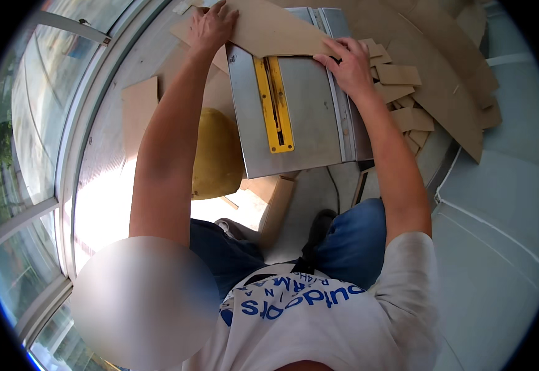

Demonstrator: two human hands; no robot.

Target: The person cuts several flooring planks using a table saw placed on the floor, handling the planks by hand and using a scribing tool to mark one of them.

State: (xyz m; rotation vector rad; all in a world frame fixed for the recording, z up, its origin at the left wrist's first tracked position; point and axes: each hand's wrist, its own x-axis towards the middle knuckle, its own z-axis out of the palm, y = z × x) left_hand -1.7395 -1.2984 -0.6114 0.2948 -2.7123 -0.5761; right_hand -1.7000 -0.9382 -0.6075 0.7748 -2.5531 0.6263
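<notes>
A flat brown fibreboard sheet (275, 28) lies across the far part of a table saw (309, 105). The saw has a grey metal top and a long yellow insert plate (275, 105) with a dark slot; the sheet's near edge crosses the far end of that plate. At the sheet's left edge, my left hand (212, 28) grips it with bent fingers. My right hand (348, 65) holds its right corner, fingers on top and thumb against the near edge. No blade can be made out in the slot.
A metal fence rail (342, 117) runs along the saw's right side. Cut board pieces (400, 75) are heaped to the right, beside large sheets (449, 80). A yellow rounded object (217, 154) stands left of the saw. Windows (25, 123) line the left; a cable (336, 188) hangs below.
</notes>
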